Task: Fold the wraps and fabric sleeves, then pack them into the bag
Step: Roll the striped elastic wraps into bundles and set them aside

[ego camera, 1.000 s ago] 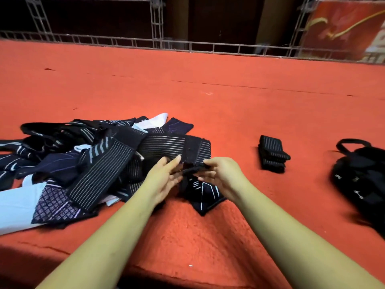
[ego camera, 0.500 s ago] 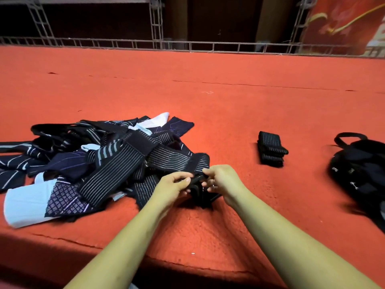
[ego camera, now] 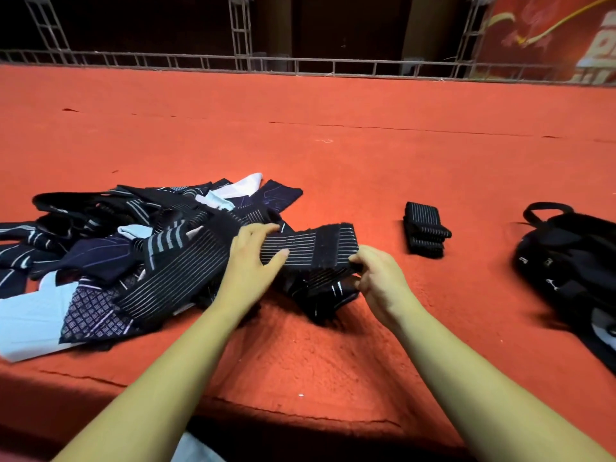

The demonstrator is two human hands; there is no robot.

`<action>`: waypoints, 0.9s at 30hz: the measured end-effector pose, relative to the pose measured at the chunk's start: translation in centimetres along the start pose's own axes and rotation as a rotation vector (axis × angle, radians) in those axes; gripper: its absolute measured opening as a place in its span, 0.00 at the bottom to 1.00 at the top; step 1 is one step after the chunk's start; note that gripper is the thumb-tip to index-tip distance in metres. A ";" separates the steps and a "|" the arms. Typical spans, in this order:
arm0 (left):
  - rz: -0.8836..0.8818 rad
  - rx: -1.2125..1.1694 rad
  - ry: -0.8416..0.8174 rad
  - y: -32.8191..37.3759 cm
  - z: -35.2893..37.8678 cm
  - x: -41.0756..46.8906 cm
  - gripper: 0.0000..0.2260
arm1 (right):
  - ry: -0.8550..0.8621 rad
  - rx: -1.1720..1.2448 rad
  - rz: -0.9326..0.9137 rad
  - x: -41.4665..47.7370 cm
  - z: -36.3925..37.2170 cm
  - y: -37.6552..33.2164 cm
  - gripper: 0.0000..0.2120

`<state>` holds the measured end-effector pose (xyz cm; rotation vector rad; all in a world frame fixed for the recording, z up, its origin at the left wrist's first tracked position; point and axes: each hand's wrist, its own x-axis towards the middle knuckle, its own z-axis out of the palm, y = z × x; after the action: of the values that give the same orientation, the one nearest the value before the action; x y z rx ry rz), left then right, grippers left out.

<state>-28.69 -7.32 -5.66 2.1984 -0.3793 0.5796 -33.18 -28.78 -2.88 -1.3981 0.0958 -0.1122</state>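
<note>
A black wrap with thin white stripes (ego camera: pixel 310 246) is stretched between both hands above the red carpet. My left hand (ego camera: pixel 248 261) grips it from the left, thumb under and fingers over the top edge. My right hand (ego camera: pixel 378 278) pinches its folded right end. The wrap's long tail runs left and down into a pile of dark striped wraps and fabric sleeves (ego camera: pixel 110 255). One folded striped wrap (ego camera: pixel 425 233) lies alone to the right. The black bag (ego camera: pixel 573 265) sits at the far right edge.
Everything lies on a red carpeted platform (ego camera: pixel 333 145) whose front edge runs just below my forearms. A pale blue sleeve (ego camera: pixel 30 318) sticks out of the pile at the lower left. A metal truss rail (ego camera: pixel 300 66) lines the far edge.
The hands were close together on a bunched fold near the carpet; now they have spread apart and lifted, pulling a length of the striped wrap flat between them.
</note>
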 end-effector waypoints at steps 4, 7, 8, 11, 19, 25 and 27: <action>0.029 0.077 -0.209 -0.6 0.0 2.0 0.32 | 0.026 0.258 0.055 0.1 -0.9 -0.4 0.04; -0.093 0.315 -0.326 -2.2 0.2 2.2 0.31 | 0.080 0.552 0.113 0.2 -1.6 -1.2 0.10; -0.141 0.356 -0.343 -2.9 0.2 2.1 0.28 | 0.097 0.636 0.124 0.3 -2.1 -1.6 0.12; -0.203 0.372 -0.367 -3.8 0.2 1.7 0.24 | 0.130 0.705 0.139 0.4 -3.3 -1.7 0.10; -0.190 -0.399 -0.476 3.2 1.7 0.0 0.11 | 0.048 0.507 0.230 -0.1 -3.6 -1.5 0.14; -0.195 -0.512 -0.514 6.1 3.7 -1.6 0.17 | 0.085 0.284 0.219 -0.5 -3.6 -1.5 0.05; -0.262 -0.581 -0.451 6.0 4.1 -1.8 0.20 | 0.018 0.273 0.247 -0.9 -4.3 -1.2 0.08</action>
<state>-31.80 -14.14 -5.10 1.7498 -0.4186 -0.1689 -34.65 -33.04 -2.45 -1.1036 0.2583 0.0661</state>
